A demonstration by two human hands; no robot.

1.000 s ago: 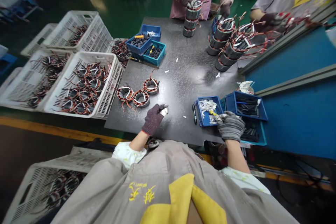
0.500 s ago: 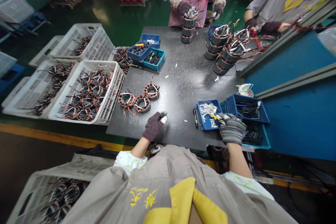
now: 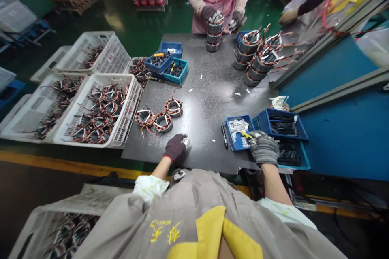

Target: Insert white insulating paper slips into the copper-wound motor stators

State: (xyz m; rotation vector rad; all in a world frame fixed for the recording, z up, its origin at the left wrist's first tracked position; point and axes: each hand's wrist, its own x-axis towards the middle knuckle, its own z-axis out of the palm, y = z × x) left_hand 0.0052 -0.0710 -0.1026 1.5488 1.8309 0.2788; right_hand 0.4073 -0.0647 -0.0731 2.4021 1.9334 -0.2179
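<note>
Head view shows a dark, speckled table (image 3: 209,101) with three round copper-wound coils (image 3: 158,117) at ten o'clock from the left hand (image 3: 175,148). White plastic crates (image 3: 97,109) full of coils sit farther left. The left hand, in a dark knit glove, curls shut around a small white piece (image 3: 185,142) on the table. The right hand (image 3: 263,147), in a grey glove, rests bent at the blue bin (image 3: 240,131) of white slips, fingers pinching a yellow-handled tool (image 3: 247,134). A black pen (image 3: 224,136) lies beside the bin.

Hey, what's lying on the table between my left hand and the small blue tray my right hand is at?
In the head view, between the left hand and the blue tray lie a black pen and a white scrap; otherwise bare table.
</note>
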